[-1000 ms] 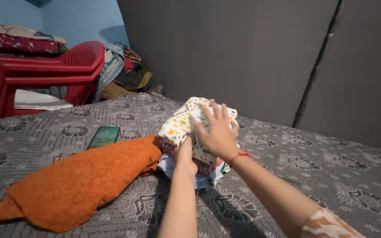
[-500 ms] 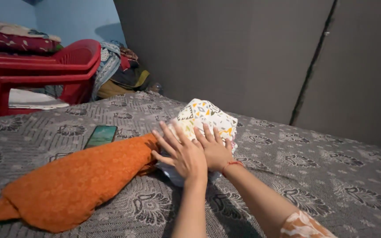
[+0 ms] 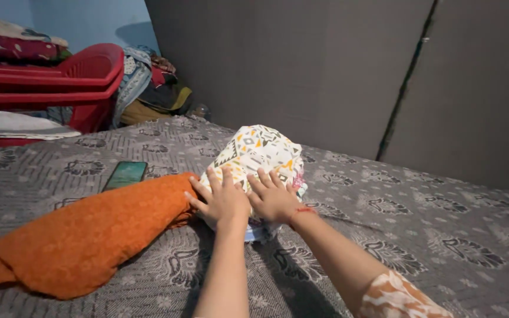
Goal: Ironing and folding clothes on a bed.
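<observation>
Two hands (image 3: 248,200) on one cloth bundle (image 3: 260,154)

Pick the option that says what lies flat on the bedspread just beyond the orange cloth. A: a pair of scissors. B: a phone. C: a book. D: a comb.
B: a dark phone with a greenish screen lies flat on the grey patterned bedspread, just past the far edge of the orange cloth.
</observation>
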